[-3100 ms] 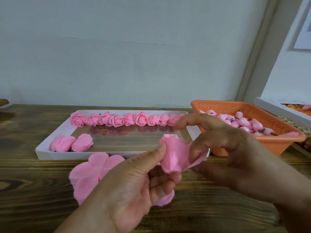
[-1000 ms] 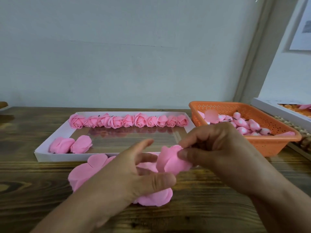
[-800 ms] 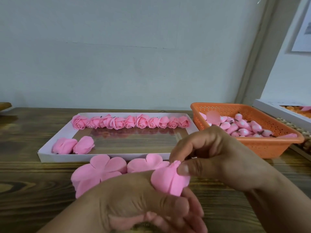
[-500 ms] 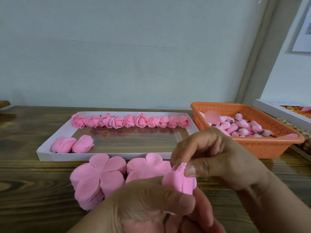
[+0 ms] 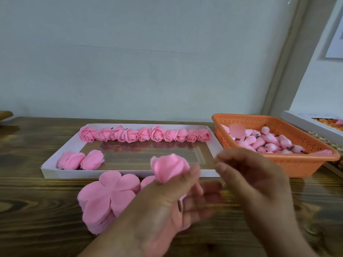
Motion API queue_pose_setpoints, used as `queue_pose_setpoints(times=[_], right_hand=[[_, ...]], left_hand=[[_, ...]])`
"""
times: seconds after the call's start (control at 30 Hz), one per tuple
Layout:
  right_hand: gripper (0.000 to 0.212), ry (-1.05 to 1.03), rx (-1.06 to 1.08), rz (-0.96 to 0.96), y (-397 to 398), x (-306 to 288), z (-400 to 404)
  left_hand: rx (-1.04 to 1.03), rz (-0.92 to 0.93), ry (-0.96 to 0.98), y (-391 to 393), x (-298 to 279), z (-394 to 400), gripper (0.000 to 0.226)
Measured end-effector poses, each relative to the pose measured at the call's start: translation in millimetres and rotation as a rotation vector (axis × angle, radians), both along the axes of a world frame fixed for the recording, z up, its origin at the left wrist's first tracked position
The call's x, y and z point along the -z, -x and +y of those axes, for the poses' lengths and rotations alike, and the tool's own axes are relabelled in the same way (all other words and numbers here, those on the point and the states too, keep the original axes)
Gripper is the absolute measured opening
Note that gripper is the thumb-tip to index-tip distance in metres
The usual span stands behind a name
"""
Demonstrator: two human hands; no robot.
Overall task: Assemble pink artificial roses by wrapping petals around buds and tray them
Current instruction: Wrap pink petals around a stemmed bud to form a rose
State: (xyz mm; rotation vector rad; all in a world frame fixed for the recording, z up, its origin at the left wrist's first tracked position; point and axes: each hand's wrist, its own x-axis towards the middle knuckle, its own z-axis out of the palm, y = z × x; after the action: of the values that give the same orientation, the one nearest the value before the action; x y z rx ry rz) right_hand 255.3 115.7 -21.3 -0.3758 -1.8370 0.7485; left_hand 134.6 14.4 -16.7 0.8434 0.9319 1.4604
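My left hand (image 5: 167,206) pinches a wrapped pink rose (image 5: 169,167) by its base, holding it upright above the table's front. My right hand (image 5: 250,175) hovers just right of the rose, fingers loosely curled, holding nothing. A stack of flat pink petal sheets (image 5: 107,197) lies on the wood below my left hand. The white tray (image 5: 55,167) behind holds a back row of several finished roses (image 5: 144,134) and two more roses (image 5: 81,159) at its front left. An orange basket (image 5: 297,164) at the right holds several pink buds (image 5: 269,141).
The dark wooden table (image 5: 27,201) runs up to a pale wall. A white box (image 5: 304,123) with orange items sits at the far right edge behind the basket. A brown object (image 5: 5,114) pokes in at the far left.
My right hand has let go of the rose and drawn back to the right. My left hand has raised the rose and now holds it alone, with its petals wrapped closed.
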Motion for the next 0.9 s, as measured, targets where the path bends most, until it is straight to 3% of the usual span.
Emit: queue_pose_setpoints(times=[0.03,0.1,0.27,0.53,0.73,0.9], right_hand=[[0.01,-0.067,0.036,0.044,5.5,8.0,-10.7],[0.015,-0.192,0.091,0.041,15.7,22.3,-25.4],[0.023,-0.247,0.161,-0.013,30.8,27.7,-35.9],[0.024,-0.311,0.221,0.034,40.4,24.2,-45.1],[0.023,-0.218,0.138,0.063,38.1,22.3,-44.1],[0.035,-0.376,0.168,0.039,36.0,19.5,-41.2]], left_hand=[[-0.117,-0.111,-0.005,-0.1,0.5,2.8,0.032],[-0.279,-0.16,-0.004,3.5,-4.3,5.5,0.037],[-0.343,-0.156,0.036,-2.5,-6.5,6.2,0.047],[-0.36,-0.151,0.063,-13.6,-6.7,7.4,0.052],[-0.369,-0.14,0.04,-16.5,-3.4,5.0,0.047],[-0.337,-0.181,0.019,-18.5,-5.3,3.9,0.04]])
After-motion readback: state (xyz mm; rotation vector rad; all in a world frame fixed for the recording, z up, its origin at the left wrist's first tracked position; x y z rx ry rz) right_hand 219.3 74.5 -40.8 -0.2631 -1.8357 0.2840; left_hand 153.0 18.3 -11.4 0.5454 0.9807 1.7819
